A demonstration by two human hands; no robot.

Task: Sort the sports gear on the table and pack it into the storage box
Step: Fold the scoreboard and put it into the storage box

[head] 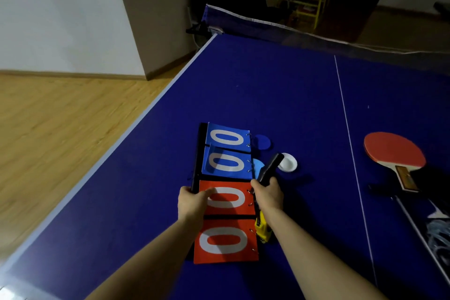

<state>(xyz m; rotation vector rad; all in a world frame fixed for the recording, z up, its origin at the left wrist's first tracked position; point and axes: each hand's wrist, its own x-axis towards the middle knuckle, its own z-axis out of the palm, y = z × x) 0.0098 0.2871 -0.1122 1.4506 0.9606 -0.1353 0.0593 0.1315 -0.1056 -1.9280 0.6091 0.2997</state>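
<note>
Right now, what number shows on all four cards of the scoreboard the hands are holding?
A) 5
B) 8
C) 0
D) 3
C: each of the two blue and two red cards of the scoreboard shows a white 0, with the left hand gripping its left edge.

Table (pixel 280 95): deep blue w/ pale edge band & thin white centre line. Scoreboard (pixel 226 192): 2 blue cards, 2 red-orange cards, each w/ a white 0; black backing. Discs beside it: dark blue disc (pixel 261 142), light blue disc (pixel 258 165), white disc (pixel 288 162). Paddle (pixel 394 150): red face, wood-tan handle. Net (pixel 280 24): dark mesh, white top. Floor (pixel 60 117): light wood grain.
</note>
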